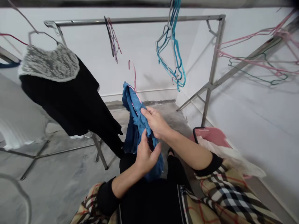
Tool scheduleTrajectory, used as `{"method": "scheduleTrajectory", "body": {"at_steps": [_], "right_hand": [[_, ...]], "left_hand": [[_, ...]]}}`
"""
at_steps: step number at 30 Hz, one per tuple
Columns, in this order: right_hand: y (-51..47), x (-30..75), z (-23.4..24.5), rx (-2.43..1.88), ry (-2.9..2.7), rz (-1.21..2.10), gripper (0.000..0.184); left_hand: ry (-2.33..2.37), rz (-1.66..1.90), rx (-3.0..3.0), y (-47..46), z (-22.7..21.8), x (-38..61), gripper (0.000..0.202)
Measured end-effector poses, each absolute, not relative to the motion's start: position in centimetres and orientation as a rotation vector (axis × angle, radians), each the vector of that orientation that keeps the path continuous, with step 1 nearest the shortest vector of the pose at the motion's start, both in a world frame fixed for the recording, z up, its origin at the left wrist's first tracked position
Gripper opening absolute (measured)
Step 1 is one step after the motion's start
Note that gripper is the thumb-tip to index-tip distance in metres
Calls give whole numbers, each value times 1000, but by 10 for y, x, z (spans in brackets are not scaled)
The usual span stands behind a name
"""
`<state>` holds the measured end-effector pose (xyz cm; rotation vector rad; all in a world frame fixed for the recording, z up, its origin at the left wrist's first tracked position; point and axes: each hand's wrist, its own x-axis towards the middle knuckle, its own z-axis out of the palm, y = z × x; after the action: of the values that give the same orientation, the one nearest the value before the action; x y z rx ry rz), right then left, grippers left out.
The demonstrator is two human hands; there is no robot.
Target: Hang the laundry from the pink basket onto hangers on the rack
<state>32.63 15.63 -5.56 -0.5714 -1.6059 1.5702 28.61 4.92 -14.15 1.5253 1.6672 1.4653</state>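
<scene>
A blue garment (140, 123) hangs on a pink wire hanger (134, 74), whose hook points up. My right hand (156, 122) is closed on the garment's upper edge, the thumb on top, around the hanger's lower shoulder. Just below it, my left hand (146, 155) is against the front of the garment. Its thumb stands apart and its fingers are partly stretched; the far side of the fingers is hidden. The lower part of the garment drops behind my left hand in front of my legs.
A black garment with a lace top (50, 63) hangs at left, beside a white cloth (20, 115). Blue hangers (176, 53) dangle from the overhead rail. Pink hangers (252, 57) hang on the right rack bar. A pink basket (213, 135) stands at lower right.
</scene>
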Motion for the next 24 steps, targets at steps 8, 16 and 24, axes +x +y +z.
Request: {"method": "scheduleTrajectory", "body": {"at_steps": [8, 16, 24], "right_hand": [[155, 330, -55, -350, -1808, 1362, 36], [167, 411, -160, -955, -1782, 1219, 38], [152, 475, -255, -1287, -1546, 1299, 46]], "left_hand": [[1759, 1949, 1171, 42, -77, 210, 14], [1785, 2361, 1004, 41, -13, 158, 24], [1691, 2553, 1366, 78, 45, 124, 29]]}}
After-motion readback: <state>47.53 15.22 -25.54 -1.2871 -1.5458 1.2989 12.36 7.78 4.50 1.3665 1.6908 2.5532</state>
